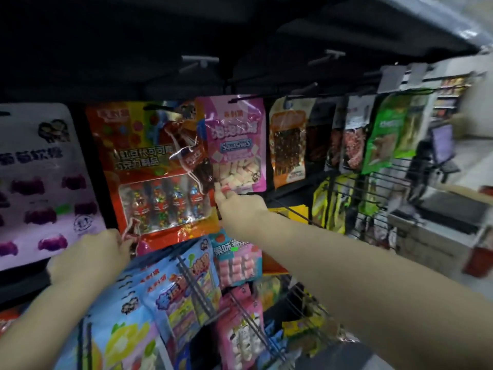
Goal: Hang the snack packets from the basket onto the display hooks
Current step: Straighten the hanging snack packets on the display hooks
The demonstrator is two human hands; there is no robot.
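A glossy pink snack packet (236, 141) printed "Squashies" hangs from a thin black display hook (241, 98), between a large red-and-orange candy packet (149, 166) and an orange-framed packet of dark snacks (287, 145). The right hand (240, 209) pinches its lower left corner with curled fingertips. The left hand (92, 256) grips the red packet's bottom edge, fingers curled round it. Blue and pink packets (186, 284) hang below.
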